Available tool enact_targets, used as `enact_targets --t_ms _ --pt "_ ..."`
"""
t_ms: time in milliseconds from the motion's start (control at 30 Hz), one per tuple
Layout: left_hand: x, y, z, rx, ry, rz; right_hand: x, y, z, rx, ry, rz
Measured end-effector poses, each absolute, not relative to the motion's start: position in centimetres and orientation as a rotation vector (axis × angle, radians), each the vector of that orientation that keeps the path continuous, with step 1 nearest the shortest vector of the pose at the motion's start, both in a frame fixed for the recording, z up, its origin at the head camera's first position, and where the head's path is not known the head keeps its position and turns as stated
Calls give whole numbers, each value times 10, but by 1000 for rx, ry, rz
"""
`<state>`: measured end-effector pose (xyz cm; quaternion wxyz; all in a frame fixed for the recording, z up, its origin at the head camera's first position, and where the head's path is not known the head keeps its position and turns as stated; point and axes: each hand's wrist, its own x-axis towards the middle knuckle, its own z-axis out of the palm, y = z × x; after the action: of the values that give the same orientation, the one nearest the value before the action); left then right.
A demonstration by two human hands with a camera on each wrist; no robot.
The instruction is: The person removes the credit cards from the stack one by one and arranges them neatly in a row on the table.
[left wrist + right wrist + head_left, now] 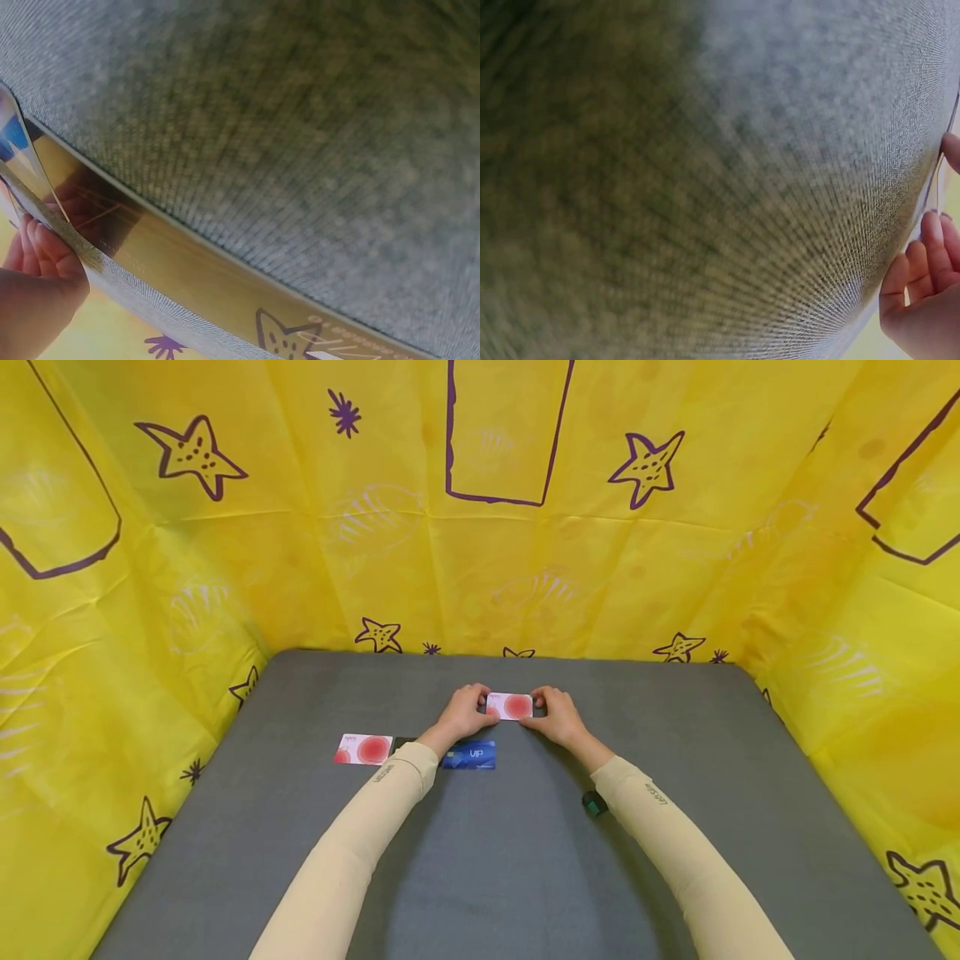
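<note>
Red-circled white card, one, ends pinched by the fingers of left hand and right hand; blue VIP card nearby on grey worktop.

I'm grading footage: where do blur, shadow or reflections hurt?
Head: soft shadows on the table; small print on held card illegible. Left wrist: table blurred, dark at upper right; a glossy card reflects yellow. Right wrist: table blurred, dark at left; right hand cut off at edge.
</note>
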<state>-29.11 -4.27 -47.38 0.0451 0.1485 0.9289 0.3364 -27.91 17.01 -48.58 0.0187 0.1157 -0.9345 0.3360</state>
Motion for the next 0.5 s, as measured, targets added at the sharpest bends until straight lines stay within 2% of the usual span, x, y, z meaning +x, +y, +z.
enact_targets --t_ms 500 --pt "-290 -40 -476 416 2838 1091 -277 166 -484 390 -2835 1137"
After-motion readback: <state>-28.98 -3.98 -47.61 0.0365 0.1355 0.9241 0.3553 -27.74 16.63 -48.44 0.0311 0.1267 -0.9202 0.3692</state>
